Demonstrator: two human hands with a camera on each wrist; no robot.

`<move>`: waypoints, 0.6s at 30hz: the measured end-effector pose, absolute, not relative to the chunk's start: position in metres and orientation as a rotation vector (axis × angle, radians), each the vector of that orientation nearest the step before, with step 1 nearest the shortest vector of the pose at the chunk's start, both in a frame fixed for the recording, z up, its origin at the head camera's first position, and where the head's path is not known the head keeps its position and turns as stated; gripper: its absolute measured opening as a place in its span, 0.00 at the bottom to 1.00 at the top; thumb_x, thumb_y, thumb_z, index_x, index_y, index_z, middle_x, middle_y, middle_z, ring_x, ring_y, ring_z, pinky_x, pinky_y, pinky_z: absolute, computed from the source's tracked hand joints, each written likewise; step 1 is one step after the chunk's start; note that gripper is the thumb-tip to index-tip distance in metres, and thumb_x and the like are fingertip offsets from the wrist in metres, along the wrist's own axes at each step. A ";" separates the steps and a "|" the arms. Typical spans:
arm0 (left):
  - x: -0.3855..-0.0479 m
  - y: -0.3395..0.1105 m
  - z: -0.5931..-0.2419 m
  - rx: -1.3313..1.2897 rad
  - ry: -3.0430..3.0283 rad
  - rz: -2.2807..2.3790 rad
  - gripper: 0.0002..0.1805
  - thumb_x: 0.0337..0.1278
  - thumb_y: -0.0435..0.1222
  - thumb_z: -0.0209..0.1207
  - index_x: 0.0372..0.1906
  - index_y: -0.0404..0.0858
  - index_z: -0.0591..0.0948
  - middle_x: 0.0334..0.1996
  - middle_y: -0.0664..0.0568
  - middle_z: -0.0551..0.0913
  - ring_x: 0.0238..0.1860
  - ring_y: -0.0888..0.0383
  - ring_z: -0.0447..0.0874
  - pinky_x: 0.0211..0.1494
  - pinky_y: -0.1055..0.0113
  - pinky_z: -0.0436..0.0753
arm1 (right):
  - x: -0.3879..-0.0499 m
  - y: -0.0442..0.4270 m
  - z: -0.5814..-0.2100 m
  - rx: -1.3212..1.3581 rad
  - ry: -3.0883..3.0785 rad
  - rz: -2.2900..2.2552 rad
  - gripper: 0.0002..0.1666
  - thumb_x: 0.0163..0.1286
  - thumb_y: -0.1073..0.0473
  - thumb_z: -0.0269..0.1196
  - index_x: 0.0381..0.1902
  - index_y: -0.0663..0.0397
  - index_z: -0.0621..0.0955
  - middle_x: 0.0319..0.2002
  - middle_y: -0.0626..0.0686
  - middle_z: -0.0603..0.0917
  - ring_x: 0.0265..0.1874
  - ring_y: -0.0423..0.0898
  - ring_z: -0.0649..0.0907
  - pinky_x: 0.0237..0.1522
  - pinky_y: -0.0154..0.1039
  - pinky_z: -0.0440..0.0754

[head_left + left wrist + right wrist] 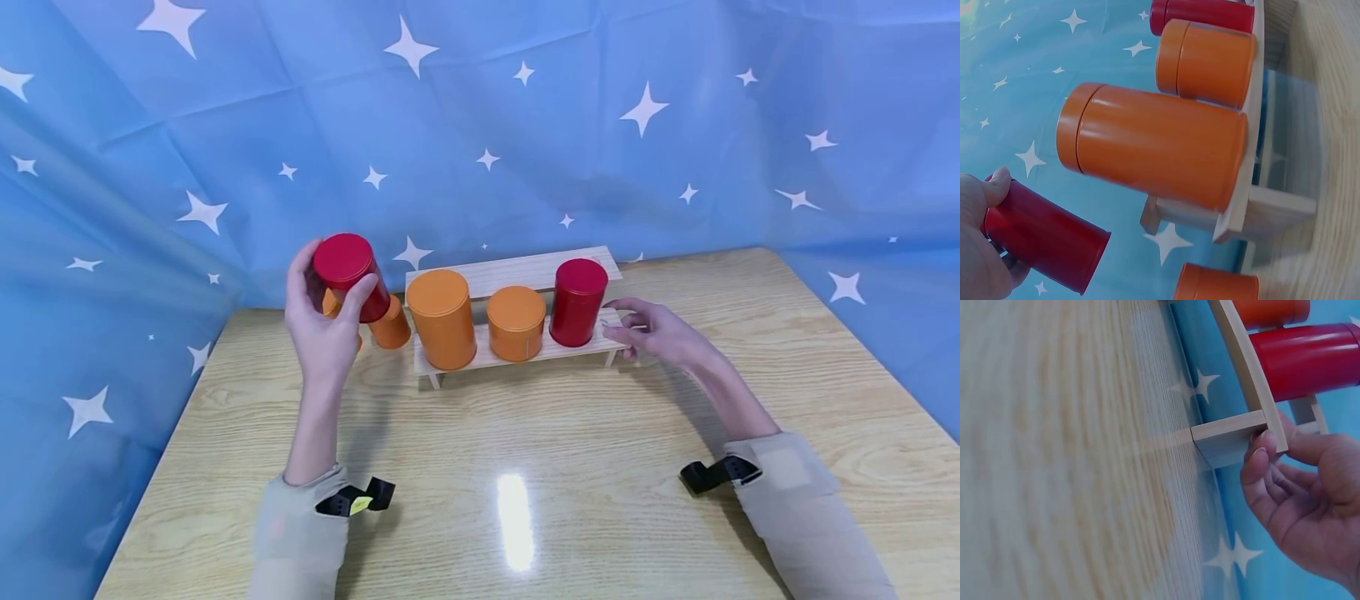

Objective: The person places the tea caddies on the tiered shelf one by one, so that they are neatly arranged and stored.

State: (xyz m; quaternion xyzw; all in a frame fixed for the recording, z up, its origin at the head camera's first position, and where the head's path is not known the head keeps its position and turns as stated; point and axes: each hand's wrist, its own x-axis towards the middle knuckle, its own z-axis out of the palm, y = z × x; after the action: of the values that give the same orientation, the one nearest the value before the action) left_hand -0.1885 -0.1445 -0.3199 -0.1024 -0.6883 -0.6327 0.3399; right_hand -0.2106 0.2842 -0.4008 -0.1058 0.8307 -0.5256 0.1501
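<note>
My left hand (321, 337) grips a red lidded canister (348, 265) by its sides, raised and tilted left of a two-tier wooden rack (517, 269). In the left wrist view, the bottom end of this canister (1050, 237) is apart from the rack. At the rack's right end, my right hand (1310, 500) pinches the end of the lower shelf (1254, 381) between thumb and curled fingers. On that shelf stand a tall orange canister (444, 321), a short orange canister (516, 325) and a red canister (578, 304).
Behind the held canister, a small orange canister (391, 325) stands on the wooden table (435, 467), with more orange partly hidden beside it. A blue cloth with white stars (480, 108) hangs behind the table.
</note>
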 end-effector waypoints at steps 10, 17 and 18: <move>-0.198 -0.127 -0.317 -0.314 -1.759 -1.703 0.38 0.53 0.26 0.71 0.69 0.31 0.68 0.59 0.51 0.78 0.61 0.54 0.75 0.67 0.61 0.74 | -0.210 0.285 -0.401 -0.310 2.390 -1.514 0.38 0.74 0.59 0.63 0.74 0.65 0.60 0.39 0.61 0.78 0.29 0.56 0.82 0.32 0.43 0.83; -0.205 -0.117 -0.315 -0.320 -1.776 -1.744 0.38 0.54 0.26 0.71 0.69 0.31 0.68 0.59 0.48 0.77 0.60 0.54 0.75 0.68 0.61 0.73 | -0.211 0.284 -0.401 -0.303 2.387 -1.516 0.38 0.74 0.59 0.63 0.74 0.65 0.60 0.38 0.61 0.77 0.28 0.55 0.82 0.32 0.42 0.84; -0.206 -0.116 -0.314 -0.320 -1.784 -1.745 0.38 0.54 0.26 0.71 0.69 0.31 0.68 0.60 0.48 0.77 0.60 0.54 0.75 0.69 0.61 0.73 | -0.211 0.284 -0.401 -0.303 2.385 -1.518 0.38 0.74 0.59 0.63 0.74 0.65 0.60 0.38 0.61 0.77 0.28 0.54 0.82 0.32 0.42 0.84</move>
State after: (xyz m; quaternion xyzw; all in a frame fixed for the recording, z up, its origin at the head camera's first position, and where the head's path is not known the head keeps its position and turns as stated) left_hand -0.2061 -0.1156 -0.3141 -0.1210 -0.6746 -0.6600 0.3078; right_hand -0.2109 0.2841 -0.4013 -0.1055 0.8295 -0.5279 0.1488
